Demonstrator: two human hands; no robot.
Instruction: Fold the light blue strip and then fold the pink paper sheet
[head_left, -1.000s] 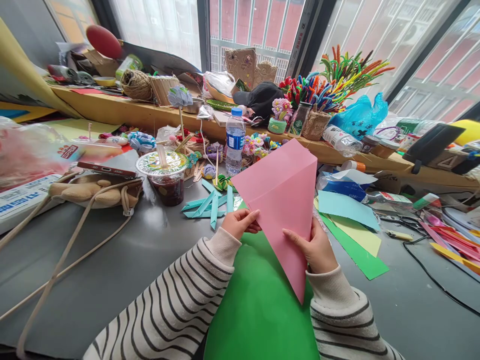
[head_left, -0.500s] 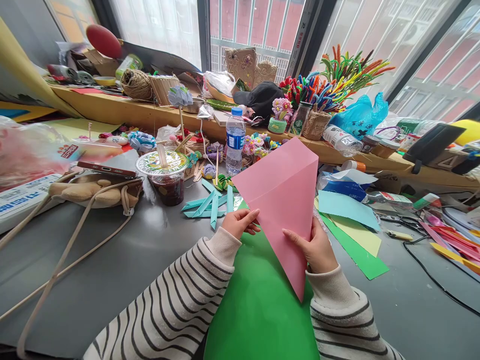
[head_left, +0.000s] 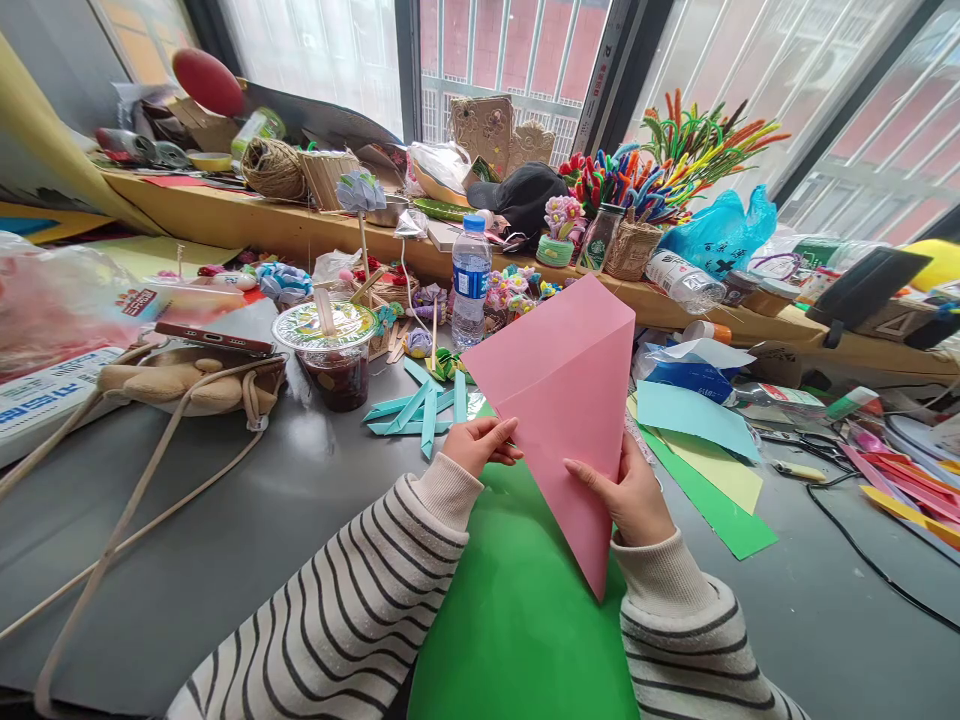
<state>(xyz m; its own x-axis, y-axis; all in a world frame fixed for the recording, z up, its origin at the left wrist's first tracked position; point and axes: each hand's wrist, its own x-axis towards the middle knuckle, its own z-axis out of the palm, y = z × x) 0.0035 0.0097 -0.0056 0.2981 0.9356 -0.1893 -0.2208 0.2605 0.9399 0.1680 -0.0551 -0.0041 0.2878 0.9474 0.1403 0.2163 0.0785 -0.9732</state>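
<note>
**Pink sheet pinched at both edges, point hanging down**

Pink folded paper (head_left: 566, 420) sits up off the desk (head_left: 225, 530), held between two hands above a green sheet (head_left: 517, 610).

Starting at the left: the left hand (head_left: 480, 445) grips the paper's left slanted edge, thumb on top and fingers (head_left: 504, 432) curled under, pressed together on the fold. The paper lies to the right of those fingertips and rises away from them.

Across to the middle: its long axis runs from the broad top, up near the water bottle (head_left: 470, 283), down to a sharp point just over the green sheet, close to the right cuff. A crease crosses the upper part.

Now the right hand (head_left: 634, 495): thumb laid flat along the front face, the rest of the hand wrapped behind the right edge. Both hands are on the sheet; the right one sits lower, nearer the point.

Writing? The bottle's blue label is too small to read. Far left, the plastic bag (head_left: 67, 300) carries a red printed logo, not legible, and the box under it shows blue lettering I cannot make out.
</note>
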